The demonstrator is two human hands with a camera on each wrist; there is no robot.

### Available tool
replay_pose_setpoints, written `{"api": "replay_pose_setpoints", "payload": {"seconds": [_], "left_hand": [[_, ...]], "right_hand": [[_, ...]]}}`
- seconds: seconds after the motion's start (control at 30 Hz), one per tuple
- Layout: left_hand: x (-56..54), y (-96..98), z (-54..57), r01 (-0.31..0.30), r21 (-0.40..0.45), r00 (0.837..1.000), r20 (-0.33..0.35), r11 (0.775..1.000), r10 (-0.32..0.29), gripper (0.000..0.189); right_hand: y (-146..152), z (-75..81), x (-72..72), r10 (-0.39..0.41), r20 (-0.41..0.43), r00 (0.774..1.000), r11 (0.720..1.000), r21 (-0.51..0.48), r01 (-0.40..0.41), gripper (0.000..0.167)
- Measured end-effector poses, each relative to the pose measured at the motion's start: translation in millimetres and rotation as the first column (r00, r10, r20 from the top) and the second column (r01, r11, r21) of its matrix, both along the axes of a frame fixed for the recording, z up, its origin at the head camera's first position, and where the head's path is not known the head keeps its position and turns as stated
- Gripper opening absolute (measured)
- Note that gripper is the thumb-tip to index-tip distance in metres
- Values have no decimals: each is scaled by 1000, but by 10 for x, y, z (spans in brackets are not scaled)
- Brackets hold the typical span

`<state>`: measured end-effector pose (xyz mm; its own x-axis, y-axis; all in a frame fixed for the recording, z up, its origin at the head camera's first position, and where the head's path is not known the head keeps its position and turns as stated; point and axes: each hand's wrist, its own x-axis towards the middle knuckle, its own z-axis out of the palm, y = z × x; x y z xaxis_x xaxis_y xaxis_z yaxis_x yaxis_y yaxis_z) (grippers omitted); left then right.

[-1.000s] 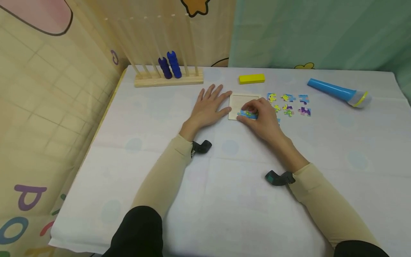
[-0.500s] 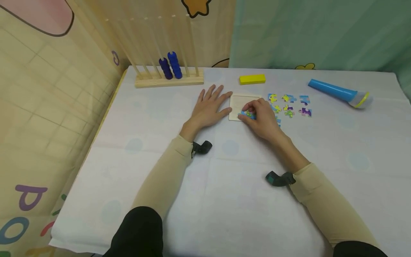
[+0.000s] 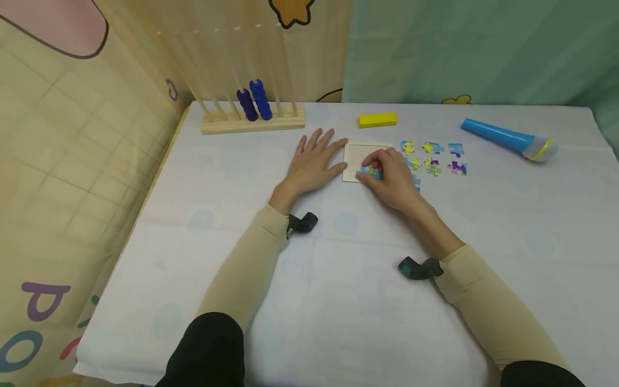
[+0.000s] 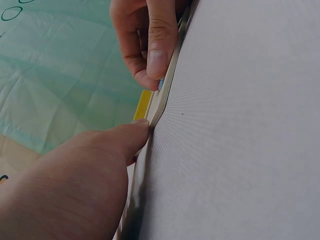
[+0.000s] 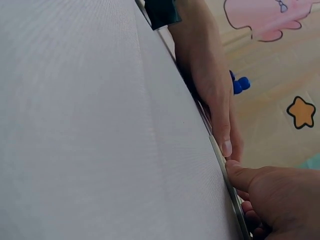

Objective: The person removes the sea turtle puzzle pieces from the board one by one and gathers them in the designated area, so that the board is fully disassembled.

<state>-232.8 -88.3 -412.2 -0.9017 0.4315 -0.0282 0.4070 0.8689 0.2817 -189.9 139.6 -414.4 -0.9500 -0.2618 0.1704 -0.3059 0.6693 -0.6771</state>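
My left hand (image 3: 311,165) lies on the white-covered table with fingers spread. Its thumb and index fingertip touch the left edge of a shallow wooden puzzle tray (image 3: 354,154). Over the tray's lower part, my right hand (image 3: 393,180) pinches a blue jigsaw piece (image 3: 371,171) with green and yellow print between thumb and curled fingers. Those fingers partly cover the piece, and whether others lie beneath them I cannot tell. In the left wrist view, the left thumb (image 4: 135,135) rests on the tray's edge below the other hand's fingertips.
Several loose jigsaw pieces (image 3: 456,167) lie right of the tray, some partly behind the right hand. A yellow block (image 3: 377,120) sits beyond the tray. At the back left stands a wooden abacus rack (image 3: 252,126) with blue beads; a blue toy microphone (image 3: 498,135) lies far right.
My right hand has shifted very slightly left over the tray, and less of the blue print shows beside its fingers. The left hand stays in place at the tray's edge.
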Motion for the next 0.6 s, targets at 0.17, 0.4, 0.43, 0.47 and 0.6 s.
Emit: {"api": "replay_pose_setpoints", "payload": {"seconds": [0.17, 0.4, 0.43, 0.47, 0.6], "left_hand": [[3, -13, -23, -2, 19, 1000, -6, 1000, 2, 65], [-7, -12, -6, 7, 26, 1000, -12, 1000, -7, 65], [-7, -15, -5, 7, 27, 1000, -11, 1000, -6, 65], [-7, -19, -4, 6, 25, 1000, -10, 1000, -6, 65], [-7, -15, 2, 3, 20, 1000, -6, 1000, -3, 65]], "right_hand": [[-2, -3, -2, 1, -4, 1000, 1000, 4, -1, 33], [4, -19, -16, 0, -10, 1000, 1000, -7, 0, 35], [0, -21, -15, 1, -13, 1000, 1000, -11, -2, 35], [-6, -22, -15, 2, -16, 1000, 1000, -16, -3, 35], [-5, -23, -10, -5, -33, 999, 999, -34, 4, 35]]}}
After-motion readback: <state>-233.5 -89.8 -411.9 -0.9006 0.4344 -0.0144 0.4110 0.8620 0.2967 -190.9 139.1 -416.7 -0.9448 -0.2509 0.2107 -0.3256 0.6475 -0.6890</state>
